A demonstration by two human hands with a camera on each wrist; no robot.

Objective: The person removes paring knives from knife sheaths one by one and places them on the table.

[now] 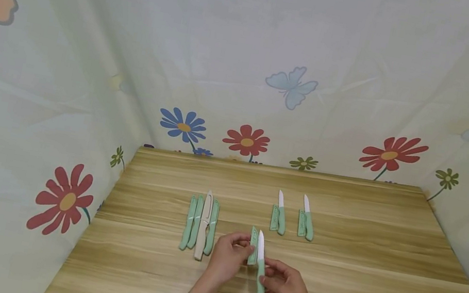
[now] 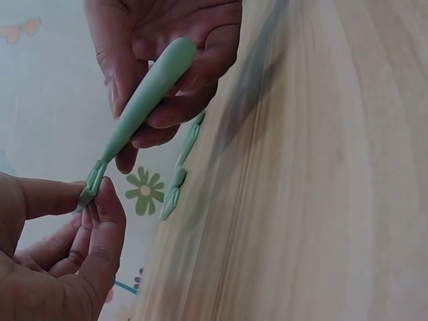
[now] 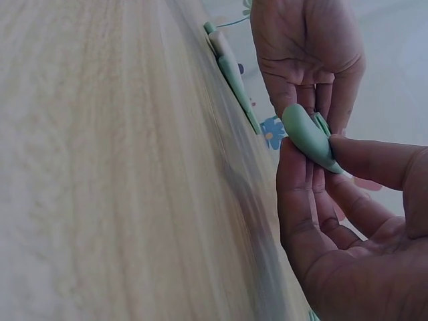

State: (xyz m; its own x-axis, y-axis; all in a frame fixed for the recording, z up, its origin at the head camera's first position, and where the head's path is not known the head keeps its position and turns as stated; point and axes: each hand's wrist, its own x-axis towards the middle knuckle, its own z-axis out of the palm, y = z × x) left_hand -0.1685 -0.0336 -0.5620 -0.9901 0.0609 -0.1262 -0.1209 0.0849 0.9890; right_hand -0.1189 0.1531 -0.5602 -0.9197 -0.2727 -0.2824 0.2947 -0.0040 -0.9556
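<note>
We see two hands working close together above the wooden worktop (image 1: 331,289), near its front edge. The right hand (image 1: 287,287) grips the mint-green handle of a small knife (image 1: 260,266), with the fingers curled around the handle and the white blade pointing away from the person. The left hand (image 1: 226,257) pinches a green sheath (image 1: 253,246) between thumb and fingertips, and holds it just beside the blade, on its left side. In the left wrist view the sheath (image 2: 92,184) sits at the front end of the handle, but we cannot tell there how much of the blade is inside it. In the head view the blade looks bare and free.

To the left of the hands, four more knives (image 1: 200,224) lie side by side on the worktop, three green and one beige, all covered. Further back and to the right, two uncovered knives (image 1: 292,217) lie with their white blades bare, and each has its green sheath lying just beside its handle.
</note>
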